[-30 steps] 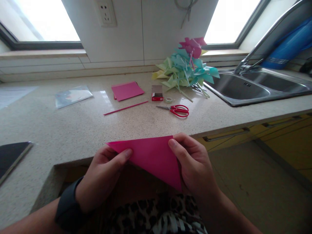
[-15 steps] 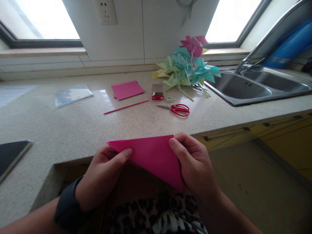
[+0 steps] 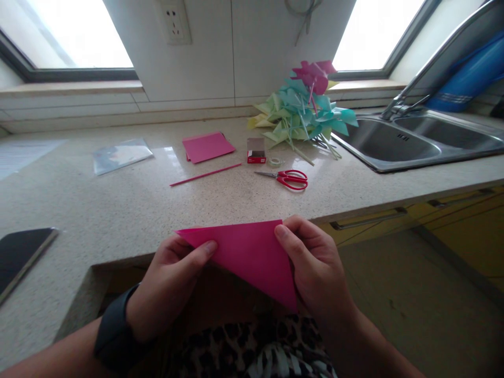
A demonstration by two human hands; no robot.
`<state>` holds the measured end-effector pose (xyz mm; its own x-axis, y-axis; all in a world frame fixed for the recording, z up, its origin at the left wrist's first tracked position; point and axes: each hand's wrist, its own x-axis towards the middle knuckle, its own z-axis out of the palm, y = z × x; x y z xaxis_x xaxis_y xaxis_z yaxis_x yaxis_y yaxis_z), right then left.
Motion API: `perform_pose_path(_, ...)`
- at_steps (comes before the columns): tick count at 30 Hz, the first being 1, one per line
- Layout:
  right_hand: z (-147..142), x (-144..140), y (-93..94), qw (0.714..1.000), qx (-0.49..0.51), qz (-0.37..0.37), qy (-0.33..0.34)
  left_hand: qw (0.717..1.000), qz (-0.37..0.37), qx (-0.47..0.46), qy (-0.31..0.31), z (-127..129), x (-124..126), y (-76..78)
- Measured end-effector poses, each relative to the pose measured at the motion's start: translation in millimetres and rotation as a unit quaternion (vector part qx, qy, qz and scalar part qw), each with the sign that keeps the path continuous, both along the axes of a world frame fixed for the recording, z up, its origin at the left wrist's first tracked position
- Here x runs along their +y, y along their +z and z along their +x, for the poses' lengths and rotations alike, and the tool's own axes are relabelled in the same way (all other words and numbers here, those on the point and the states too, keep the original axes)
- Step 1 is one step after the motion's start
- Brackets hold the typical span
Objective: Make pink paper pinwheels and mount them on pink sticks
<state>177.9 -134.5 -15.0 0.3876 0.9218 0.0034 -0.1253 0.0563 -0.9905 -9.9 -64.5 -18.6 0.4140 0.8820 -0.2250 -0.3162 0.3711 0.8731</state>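
Observation:
A pink sheet of paper [image 3: 252, 257], folded into a triangle, is held between both hands in front of the counter edge. My left hand [image 3: 173, 283] pinches its left part, with the thumb on the front face and the fingers behind. My right hand [image 3: 315, 262] grips the upper right corner, its thumb lying along the right side. Beyond the paper, red-handled scissors [image 3: 289, 179] rest on the counter. A thin pink stick [image 3: 205, 175] lies to their left, and behind it is a small stack of pink paper [image 3: 208, 147].
Near the scissors are a small red box [image 3: 256, 152] and a roll of clear tape [image 3: 274, 162]. Several paper pinwheels [image 3: 303, 107] are piled beside the steel sink [image 3: 394, 142]. A plastic packet [image 3: 122, 156] and a dark flat device [image 3: 23, 257] lie on the left.
The view has shifted very slightly. Both hands keep the same hold on the folded pink paper, and nothing on the counter has moved.

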Motion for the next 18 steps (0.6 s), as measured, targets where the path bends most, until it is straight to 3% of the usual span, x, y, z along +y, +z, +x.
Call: perform_pose_path(18,0.5,1.7,-0.4,1.0,-0.011,0.014,0.006,1.0,0.007,-0.005,-0.01,-0.7,0.1,-0.3)
